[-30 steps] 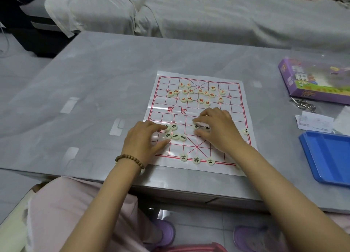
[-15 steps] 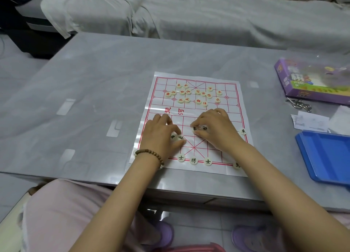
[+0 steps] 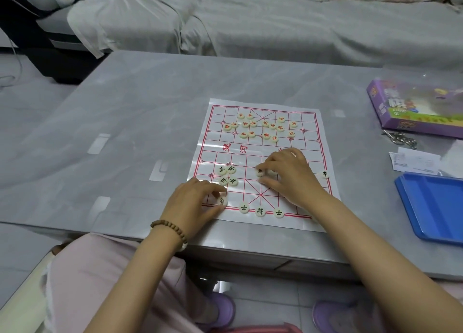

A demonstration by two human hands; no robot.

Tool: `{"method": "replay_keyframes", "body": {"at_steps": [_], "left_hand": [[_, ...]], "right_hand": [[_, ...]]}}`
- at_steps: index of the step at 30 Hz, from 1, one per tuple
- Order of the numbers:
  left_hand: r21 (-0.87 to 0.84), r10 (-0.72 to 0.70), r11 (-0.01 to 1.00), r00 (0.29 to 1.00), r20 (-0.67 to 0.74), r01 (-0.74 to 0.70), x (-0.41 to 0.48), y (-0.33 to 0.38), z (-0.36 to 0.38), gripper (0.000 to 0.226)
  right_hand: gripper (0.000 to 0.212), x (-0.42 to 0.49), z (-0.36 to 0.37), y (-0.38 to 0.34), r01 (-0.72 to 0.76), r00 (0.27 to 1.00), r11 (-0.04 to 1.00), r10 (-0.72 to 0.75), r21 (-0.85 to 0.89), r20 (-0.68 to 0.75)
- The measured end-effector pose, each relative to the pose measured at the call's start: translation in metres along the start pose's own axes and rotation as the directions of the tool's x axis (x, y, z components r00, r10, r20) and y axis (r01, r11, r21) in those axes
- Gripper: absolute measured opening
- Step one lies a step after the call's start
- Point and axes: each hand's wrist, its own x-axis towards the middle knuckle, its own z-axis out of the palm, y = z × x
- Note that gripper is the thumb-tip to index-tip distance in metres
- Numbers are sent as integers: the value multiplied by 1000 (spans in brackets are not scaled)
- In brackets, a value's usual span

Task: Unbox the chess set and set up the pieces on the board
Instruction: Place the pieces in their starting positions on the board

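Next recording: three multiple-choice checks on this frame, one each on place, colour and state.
1. Where is the blue tray relative to the board? A on it; B right of it, on the table; C left of it.
2. Lettering on the far-half pieces? A red; B black; C blue.
3. The left hand? A flat on bare table; B holds the purple box; C pinches a near-row piece.
Answers: B, the tray lies off the board's right edge; A, the characters are red; C, thumb and finger close on the piece.
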Motion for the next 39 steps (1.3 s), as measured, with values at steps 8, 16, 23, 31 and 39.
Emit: {"method": "replay_keyframes", "body": {"at_steps": [8,16,23,31,39], "left_hand": [[36,-19,999,1000,-21,20,-4,0,2,28],[-1,-18,1000,1000,8,18,-6,0,2,25],[2,-14,1000,1000,16,14,-5,0,3,26],[-24,-20,999,1000,15,21,-4,3,3,26],[-2,55,998,998,-5,-55,0,23,10,39]], "right_hand": [[21,0,-3,-2,27,999,998,-25,-60,33],[22,-19,-8,0,-38,994,986,54,162,-96],[20,-68,-24,19,-120,982,937,160,327,-97],[17,-95,-9,27,-41,998,977,51,208,-43],[23,-94,-8,27,-65,996,983,74,174,-47]]}}
